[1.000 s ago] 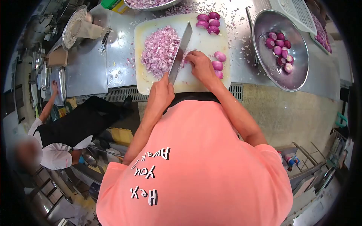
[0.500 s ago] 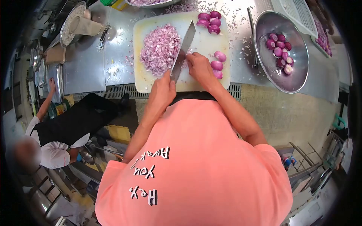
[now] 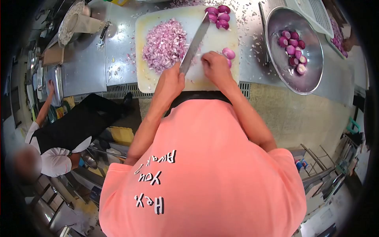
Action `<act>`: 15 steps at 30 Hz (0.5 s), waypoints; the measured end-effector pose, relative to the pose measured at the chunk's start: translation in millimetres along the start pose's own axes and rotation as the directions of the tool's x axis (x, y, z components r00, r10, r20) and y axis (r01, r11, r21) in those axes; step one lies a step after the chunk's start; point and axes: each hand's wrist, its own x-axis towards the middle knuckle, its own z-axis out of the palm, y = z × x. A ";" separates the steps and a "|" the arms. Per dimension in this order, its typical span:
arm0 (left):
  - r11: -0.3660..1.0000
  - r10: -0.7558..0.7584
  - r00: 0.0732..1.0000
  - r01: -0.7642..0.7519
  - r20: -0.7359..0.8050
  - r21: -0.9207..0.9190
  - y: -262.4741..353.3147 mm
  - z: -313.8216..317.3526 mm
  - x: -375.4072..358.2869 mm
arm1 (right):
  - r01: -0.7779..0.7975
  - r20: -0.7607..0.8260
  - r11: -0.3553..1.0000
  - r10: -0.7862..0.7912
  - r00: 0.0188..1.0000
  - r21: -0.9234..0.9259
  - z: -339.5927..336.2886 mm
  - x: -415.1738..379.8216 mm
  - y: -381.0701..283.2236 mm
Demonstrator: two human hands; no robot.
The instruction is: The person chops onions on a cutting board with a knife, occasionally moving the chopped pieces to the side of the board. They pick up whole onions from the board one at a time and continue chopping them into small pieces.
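Observation:
My left hand (image 3: 170, 82) is closed round the handle of a large kitchen knife (image 3: 196, 42), its blade slanting up and right over the white cutting board (image 3: 189, 15). Left of the blade lies a heap of chopped red onion (image 3: 164, 46). My right hand (image 3: 217, 68) is over the board's right side, apart from the blade, with fingers curled; whatever they hold, if anything, is hidden. Just beyond it, partly covered by the hand, are peeled red onion halves (image 3: 228, 53). Several more onion pieces (image 3: 223, 17) sit at the board's top right corner.
To the right stands a steel bowl (image 3: 276, 75) with several peeled onions, a thin rod (image 3: 263, 33) beside it. A small knife (image 3: 104, 32) and a container (image 3: 86, 25) in a bowl are on the left. Another person (image 3: 59, 158) stands at left. Onion bits litter the steel counter (image 3: 87, 71).
My right hand has moved right, away from the blade, towards the onion halves, covering some of them. The knife tip now reaches closer to the top right onions. The view has shifted slightly.

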 end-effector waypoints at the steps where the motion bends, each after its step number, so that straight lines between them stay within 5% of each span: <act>1: 1.000 0.000 1.000 0.000 0.007 -0.002 2.5 -6.3 -3.4 | 0.019 -0.058 1.000 -0.020 0.998 -0.013 -11.3 -1.2 1.3; 2: 0.999 -0.046 0.999 0.046 0.020 0.012 -0.1 -4.4 -12.4 | 0.019 -0.058 1.000 -0.020 0.998 -0.011 -23.9 -5.7 1.6; 4: 0.998 -0.036 0.994 0.040 0.099 -0.039 -13.7 3.3 -27.9 | -0.245 -0.025 0.967 0.247 0.969 0.072 -50.2 -23.1 2.4; 7: 0.995 0.027 0.984 -0.009 0.178 -0.102 -37.3 9.7 -32.4 | -0.244 -0.004 0.968 0.244 0.970 -0.053 -66.8 -43.5 11.0; 9: 0.907 -0.127 0.977 0.184 0.169 -0.379 -47.7 3.3 -31.2 | -0.294 -0.018 0.955 0.295 0.955 0.031 -61.1 -53.6 11.6; 15: 0.988 -0.130 0.991 0.126 -0.034 -0.091 -31.7 -27.6 -24.0 | -0.189 -0.043 0.982 0.187 0.981 -0.027 -21.2 -53.1 -0.7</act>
